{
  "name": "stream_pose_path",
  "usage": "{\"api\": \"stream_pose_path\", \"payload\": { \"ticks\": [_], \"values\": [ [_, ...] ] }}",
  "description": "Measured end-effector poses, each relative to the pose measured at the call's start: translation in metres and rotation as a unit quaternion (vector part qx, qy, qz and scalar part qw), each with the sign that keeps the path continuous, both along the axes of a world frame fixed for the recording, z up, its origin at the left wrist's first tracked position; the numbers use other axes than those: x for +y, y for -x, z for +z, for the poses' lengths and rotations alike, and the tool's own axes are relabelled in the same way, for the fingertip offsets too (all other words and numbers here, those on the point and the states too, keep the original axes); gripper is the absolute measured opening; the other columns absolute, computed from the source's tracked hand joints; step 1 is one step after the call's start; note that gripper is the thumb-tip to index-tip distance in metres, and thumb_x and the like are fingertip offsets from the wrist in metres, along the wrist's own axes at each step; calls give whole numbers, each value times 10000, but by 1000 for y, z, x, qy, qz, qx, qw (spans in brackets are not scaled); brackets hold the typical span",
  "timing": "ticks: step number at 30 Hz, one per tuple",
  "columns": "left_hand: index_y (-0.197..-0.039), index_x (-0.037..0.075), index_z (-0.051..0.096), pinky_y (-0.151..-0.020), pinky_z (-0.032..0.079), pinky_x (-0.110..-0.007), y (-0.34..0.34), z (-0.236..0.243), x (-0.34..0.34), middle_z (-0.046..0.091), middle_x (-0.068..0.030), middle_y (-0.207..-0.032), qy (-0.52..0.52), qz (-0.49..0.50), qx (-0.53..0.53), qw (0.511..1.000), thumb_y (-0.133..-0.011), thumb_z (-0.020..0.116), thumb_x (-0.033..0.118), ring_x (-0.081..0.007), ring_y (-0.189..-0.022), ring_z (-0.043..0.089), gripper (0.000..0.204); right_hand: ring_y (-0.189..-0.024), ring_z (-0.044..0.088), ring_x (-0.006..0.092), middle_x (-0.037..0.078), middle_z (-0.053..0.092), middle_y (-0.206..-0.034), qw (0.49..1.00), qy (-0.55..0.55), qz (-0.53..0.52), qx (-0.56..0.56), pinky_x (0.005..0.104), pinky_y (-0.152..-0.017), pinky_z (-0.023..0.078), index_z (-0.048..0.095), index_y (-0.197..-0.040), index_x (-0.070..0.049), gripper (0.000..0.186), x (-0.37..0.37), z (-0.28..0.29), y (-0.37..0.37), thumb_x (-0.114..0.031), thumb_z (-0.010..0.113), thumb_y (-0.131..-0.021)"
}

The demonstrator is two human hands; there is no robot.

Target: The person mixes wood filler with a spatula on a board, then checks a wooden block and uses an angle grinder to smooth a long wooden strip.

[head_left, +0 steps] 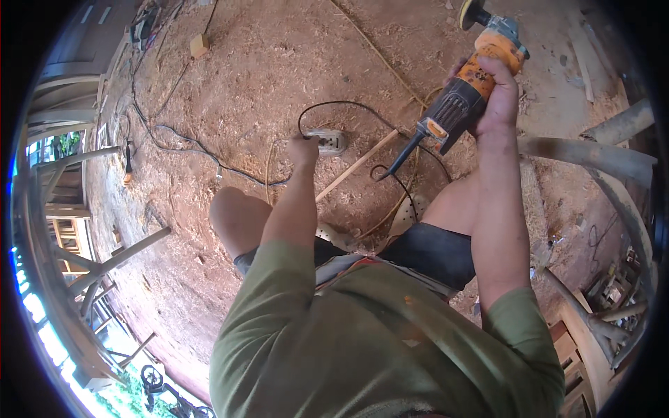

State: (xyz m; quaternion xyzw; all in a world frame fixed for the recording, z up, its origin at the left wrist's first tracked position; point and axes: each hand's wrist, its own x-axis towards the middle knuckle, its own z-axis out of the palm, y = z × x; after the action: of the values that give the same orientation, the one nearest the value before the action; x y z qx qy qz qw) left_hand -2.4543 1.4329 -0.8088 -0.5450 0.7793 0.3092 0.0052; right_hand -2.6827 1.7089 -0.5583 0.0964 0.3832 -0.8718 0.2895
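Note:
In my right hand [498, 104] is an orange and black angle grinder [463, 94], gripped round its body and held up at the right. A round yellowish disc [474, 12] sits at its far end. My left hand [303, 150] is closed at the left end of a pale power strip [333, 142] on the ground. The grinder's black cord [341, 103] loops over to that hand, whose fingers mostly hide the plug. My feet in pale perforated clogs [404, 216] stand below the strip.
Wood shavings cover the brown dirt ground [237, 83]. A thin wooden stick [359, 164] lies beside the power strip. Other cables [202, 150] run at the left, near a small wooden block [199, 46]. Curved wooden furniture parts [592, 155] stand close on the right.

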Motion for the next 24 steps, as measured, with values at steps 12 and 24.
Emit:
{"api": "stream_pose_path", "payload": {
  "ticks": [12,24],
  "values": [
    [-1059,-82,632,-768,541,-344,39,198,85,700,-151,-948,-433,-137,372,810,-889,747,263,-196,-843,669,401,-677,665,269,159,638,-788,999,-27,-4,32,393,-645,592,553,-958,17,263,-18,-5,-8,-143,690,-801],
    [-1009,-49,653,-744,514,-281,52,213,122,692,-88,-897,-532,-198,365,738,-846,812,284,-153,-796,648,403,-722,650,295,152,604,-814,999,26,-12,-44,428,-664,590,505,-1003,4,280,-24,-8,-4,-99,674,-806]
  ]
}}
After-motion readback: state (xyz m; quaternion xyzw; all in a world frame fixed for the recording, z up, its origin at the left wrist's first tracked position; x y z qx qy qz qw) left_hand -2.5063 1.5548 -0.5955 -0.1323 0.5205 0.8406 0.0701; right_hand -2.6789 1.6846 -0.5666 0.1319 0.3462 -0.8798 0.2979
